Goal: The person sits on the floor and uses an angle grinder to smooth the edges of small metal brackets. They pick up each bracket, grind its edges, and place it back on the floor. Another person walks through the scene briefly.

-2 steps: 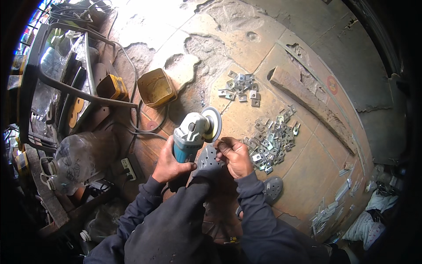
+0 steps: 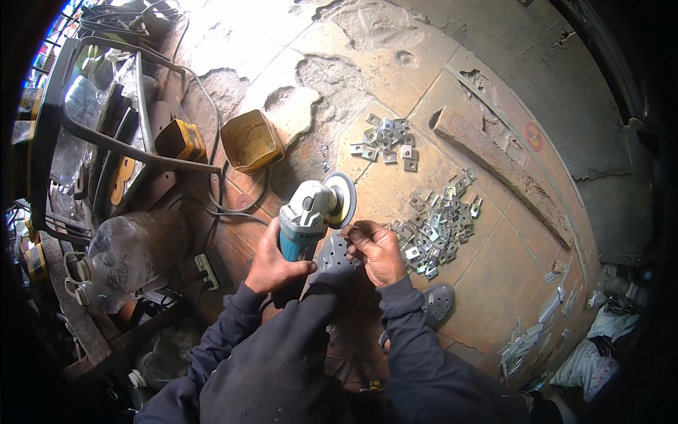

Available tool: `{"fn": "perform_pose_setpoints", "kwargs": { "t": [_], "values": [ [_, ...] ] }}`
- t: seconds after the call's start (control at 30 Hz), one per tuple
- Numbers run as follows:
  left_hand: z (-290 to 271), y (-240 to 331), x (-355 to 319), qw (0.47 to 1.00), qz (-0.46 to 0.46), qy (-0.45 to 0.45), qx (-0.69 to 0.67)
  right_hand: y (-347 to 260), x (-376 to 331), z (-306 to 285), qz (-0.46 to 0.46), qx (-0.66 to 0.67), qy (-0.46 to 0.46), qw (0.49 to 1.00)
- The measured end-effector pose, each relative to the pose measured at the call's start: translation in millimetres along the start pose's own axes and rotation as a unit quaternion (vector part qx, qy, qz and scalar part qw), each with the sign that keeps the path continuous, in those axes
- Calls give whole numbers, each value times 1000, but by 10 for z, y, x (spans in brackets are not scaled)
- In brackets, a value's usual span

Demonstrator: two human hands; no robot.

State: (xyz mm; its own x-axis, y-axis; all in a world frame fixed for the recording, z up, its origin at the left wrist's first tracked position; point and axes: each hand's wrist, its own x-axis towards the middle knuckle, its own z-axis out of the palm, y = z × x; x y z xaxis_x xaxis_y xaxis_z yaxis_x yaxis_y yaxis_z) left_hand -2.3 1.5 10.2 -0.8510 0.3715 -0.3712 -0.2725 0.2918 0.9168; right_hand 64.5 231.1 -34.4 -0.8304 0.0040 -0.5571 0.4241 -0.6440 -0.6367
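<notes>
My left hand (image 2: 271,260) is wrapped round the teal body of an angle grinder (image 2: 302,220) with a light grey head. Its round disc (image 2: 342,200) faces up and to the right. Just below the disc, my right hand (image 2: 376,251) is closed in a pinch. A small dark bit shows at its fingertips, too small to name. To the right of that hand lies a pile of small bent metal clips (image 2: 441,230) on the floor. A smaller group of similar clips (image 2: 388,138) sits farther off.
A yellow square container (image 2: 253,141) stands beyond the grinder, near a power cord (image 2: 212,106). A wooden beam (image 2: 498,173) lies at the right. Thin metal strips (image 2: 522,346) are scattered lower right. A clear plastic jug (image 2: 123,258) and a metal frame (image 2: 106,141) are at the left.
The fingertips of my right hand have shifted very slightly left, toward the underside of the disc. My left hand and the grinder hold their place.
</notes>
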Motion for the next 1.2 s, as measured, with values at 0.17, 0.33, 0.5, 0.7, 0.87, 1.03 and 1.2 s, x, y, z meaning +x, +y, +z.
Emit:
{"fn": "perform_pose_setpoints", "kwargs": {
  "t": [0.17,0.33,0.5,0.7,0.87,1.03,1.2],
  "values": [
    [-15,-17,19,999,-7,7,38,7,0,-86,41,103,-13,994],
    [24,-14,-32,1000,5,7,1,32,-14,-61,72,182,14,980],
    [43,-76,-8,997,11,41,66,-22,-45,-74,38,108,-2,993],
    [-3,-128,8,997,-49,65,7,-240,742,-492,-90,-191,197,957],
    [24,-109,-4,997,-37,72,-3,-531,1114,-972,-26,-248,319,914],
    [38,-107,-10,997,-29,69,12,-751,704,-1545,-111,-652,415,625],
    [105,-91,15,997,-38,66,6,-824,649,-1699,-84,-732,375,562]
  ]
}}
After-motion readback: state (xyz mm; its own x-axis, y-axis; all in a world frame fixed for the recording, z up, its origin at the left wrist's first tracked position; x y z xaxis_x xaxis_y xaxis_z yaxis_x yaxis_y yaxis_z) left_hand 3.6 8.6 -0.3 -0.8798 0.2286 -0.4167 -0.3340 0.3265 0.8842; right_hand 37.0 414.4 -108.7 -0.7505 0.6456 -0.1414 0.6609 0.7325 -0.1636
